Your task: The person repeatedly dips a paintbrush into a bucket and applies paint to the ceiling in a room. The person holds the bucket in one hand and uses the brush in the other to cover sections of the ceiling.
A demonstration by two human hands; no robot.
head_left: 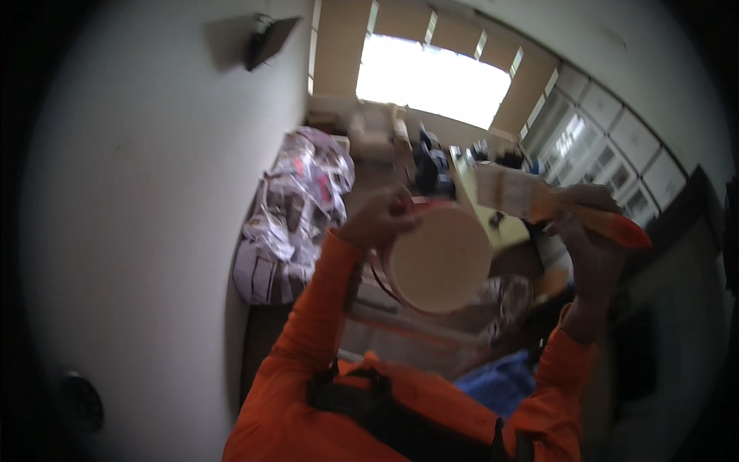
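Observation:
My left hand [381, 219] grips the upper left edge of a round bucket with a reddish rim [433, 204]. Smooth cream paint [440, 260] fills the view inside it, and a thin handle hangs at its left side. To the right, my right hand [583, 235] is closed around the handle of a wide paintbrush [540, 202]. The handle is orange with a red end, and the pale bristles point left, above and right of the bucket. Motion blurs both hands somewhat. Orange sleeves cover my forearms.
A bare pale wall [154, 192] runs along my left. Beside it, bundles under clear plastic [304, 192] are piled up. Ahead stand a yellowish desk [481, 196] and a bright window [431, 77]. Glass-fronted cabinets [608, 154] line the right. Blue material [500, 381] lies low in front.

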